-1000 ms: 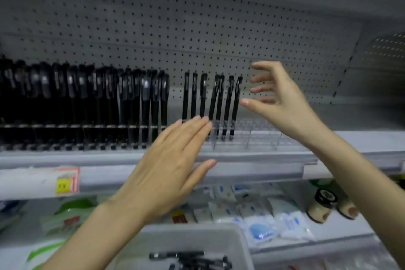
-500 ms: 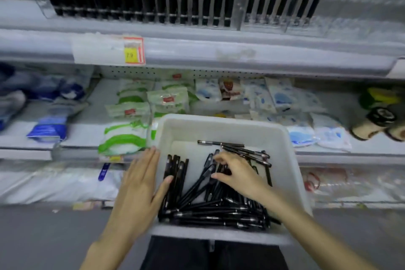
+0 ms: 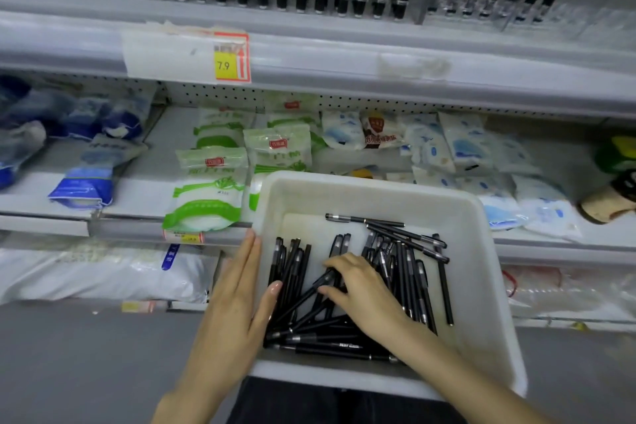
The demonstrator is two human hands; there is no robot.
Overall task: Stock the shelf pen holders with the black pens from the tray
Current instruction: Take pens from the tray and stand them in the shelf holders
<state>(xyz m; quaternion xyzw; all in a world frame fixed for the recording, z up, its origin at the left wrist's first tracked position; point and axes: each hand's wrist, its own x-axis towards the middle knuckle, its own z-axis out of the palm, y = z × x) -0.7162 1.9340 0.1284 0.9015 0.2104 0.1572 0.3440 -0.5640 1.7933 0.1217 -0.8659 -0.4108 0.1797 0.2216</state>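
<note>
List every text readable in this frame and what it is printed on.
"7.9": yellow price tag on the shelf edge.
Red logos on the green-and-white packets: too blurred to read.
White print on the black pens: too small to read.
Characters on the brown packet: too blurred to read.
</note>
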